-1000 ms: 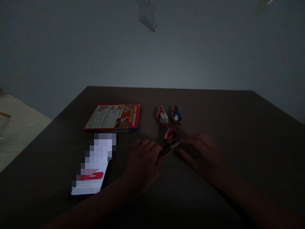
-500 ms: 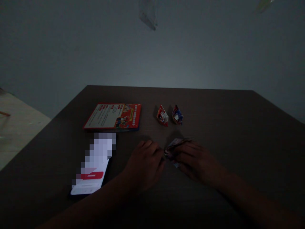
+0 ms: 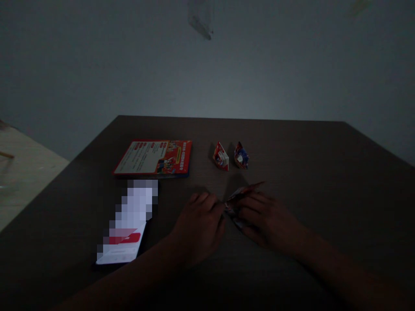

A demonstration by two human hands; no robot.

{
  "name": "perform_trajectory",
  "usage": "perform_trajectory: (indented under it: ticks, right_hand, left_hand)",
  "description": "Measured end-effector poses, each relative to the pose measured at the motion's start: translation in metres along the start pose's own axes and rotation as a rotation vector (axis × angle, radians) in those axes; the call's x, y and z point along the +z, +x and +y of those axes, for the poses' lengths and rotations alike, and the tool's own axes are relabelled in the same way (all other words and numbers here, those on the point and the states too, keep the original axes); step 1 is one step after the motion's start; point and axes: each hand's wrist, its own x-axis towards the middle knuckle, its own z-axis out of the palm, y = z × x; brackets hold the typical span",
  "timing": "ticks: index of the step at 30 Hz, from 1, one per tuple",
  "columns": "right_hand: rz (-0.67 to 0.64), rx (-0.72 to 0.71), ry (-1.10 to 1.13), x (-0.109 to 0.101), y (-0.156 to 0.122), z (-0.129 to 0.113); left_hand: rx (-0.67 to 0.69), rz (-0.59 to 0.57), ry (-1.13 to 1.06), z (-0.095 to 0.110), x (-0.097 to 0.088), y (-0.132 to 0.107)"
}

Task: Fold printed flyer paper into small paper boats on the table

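Note:
A piece of folded printed paper (image 3: 239,196) is held between my two hands over the table. My left hand (image 3: 201,226) is closed, its thumb and forefinger pinching the paper's left tip. Around the paper's right side, my right hand (image 3: 267,218) is closed, covering much of it. Beyond my hands, two small folded paper shapes stand side by side: a red and white one (image 3: 221,157) and a dark blue and red one (image 3: 241,156). The scene is dim, so the folds between my fingers are hard to make out.
A red booklet or stack of printed sheets (image 3: 154,158) lies at the back left of the dark wooden table (image 3: 292,142). In front of it rests a lit phone (image 3: 129,229), close to my left forearm. A pale wall (image 3: 275,65) rises behind the table.
The paper has tilted a little in my hands, and a reddish flap now sticks up at its upper right. Both hands stay in nearly the same place.

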Motion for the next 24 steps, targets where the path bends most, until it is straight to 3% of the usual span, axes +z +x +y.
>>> perform_trajectory:
  ticks: [10, 18, 24]
  right_hand:
    - [0.053, 0.079, 0.030, -0.003, 0.003, -0.002]
    - [0.040, 0.206, 0.248, -0.005, 0.003, 0.005]
    - [0.113, 0.311, 0.409, -0.001, 0.006, 0.009]
  left_hand:
    - [-0.040, 0.011, -0.048, -0.002, 0.000, 0.001]
    - [-0.053, 0.015, -0.078, -0.005, 0.000, 0.003]
    - [-0.056, 0.062, -0.022, -0.001, 0.004, -0.001]
